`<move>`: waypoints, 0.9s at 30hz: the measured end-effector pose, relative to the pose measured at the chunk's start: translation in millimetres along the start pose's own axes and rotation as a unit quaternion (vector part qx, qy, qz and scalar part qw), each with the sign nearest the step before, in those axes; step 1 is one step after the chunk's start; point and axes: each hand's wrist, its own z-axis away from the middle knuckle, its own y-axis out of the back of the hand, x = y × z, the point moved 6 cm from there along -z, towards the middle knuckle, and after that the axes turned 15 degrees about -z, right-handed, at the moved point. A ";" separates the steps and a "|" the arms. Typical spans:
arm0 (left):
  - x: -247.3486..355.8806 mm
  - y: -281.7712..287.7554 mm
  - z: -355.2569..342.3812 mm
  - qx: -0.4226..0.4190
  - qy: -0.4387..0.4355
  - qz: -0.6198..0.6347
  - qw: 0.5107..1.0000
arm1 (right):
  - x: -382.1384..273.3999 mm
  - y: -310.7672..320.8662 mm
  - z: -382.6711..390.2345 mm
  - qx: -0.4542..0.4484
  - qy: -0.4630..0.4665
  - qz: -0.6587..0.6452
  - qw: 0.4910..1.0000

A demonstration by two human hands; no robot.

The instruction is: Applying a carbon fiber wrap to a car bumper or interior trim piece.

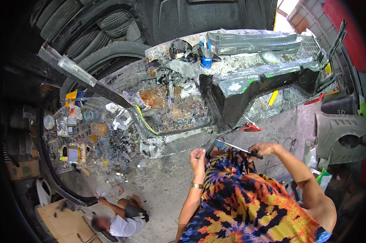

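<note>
Taking the view as a dial, the right hand (256,152) sits a little short of 4 o'clock, fingers wrapped round the dark handle of a long-bladed tool (234,146) whose slim metal shaft points to about 10 o'clock from the grip. The left hand (198,158) is between 5 and 6, fingers curled inward in a narrow, pinch-like shape; I cannot tell whether anything is between them.

The woven black part (179,141) runs over the bench (179,111) from 10 o'clock, down through the middle, then out between 2 and 3. Both hands are on its near side, and the tool's tip lies just beside the lower edge — whether they touch, I cannot make out.

My reading is that the step in hand is readying the blade beside that edge, with no cut or pry clearly under way. Bringing it to bear would call for a settled tip, a steady left hand kept off the blade's line, and care for the foot (215,149) beneath the tip.

A red-handled tool (252,127) lies at 12 o'clock from the right hand, a yellow tool (273,98) beyond it — and another person (127,224) is low at 7 o'clock.
</note>
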 end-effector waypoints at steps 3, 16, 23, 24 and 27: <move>7.1 -3.9 -3.1 0.022 0.001 0.149 0.989 | 8.0 -7.1 -10.9 0.004 0.003 -0.038 0.999; 9.3 -38.1 -18.8 0.165 0.082 0.170 0.968 | -7.5 22.7 -39.3 -0.084 0.007 -0.020 0.996; 14.7 -46.6 -19.0 0.234 0.073 0.158 0.956 | -1.4 31.4 -39.6 -0.119 0.000 -0.014 0.993; 18.1 -48.5 -16.2 0.249 0.080 0.155 0.953 | 2.0 32.4 -40.1 -0.117 0.000 -0.013 0.993; 27.8 -52.8 -10.7 0.249 0.088 0.151 0.953 | 2.6 37.1 -39.7 -0.123 -0.006 -0.018 0.992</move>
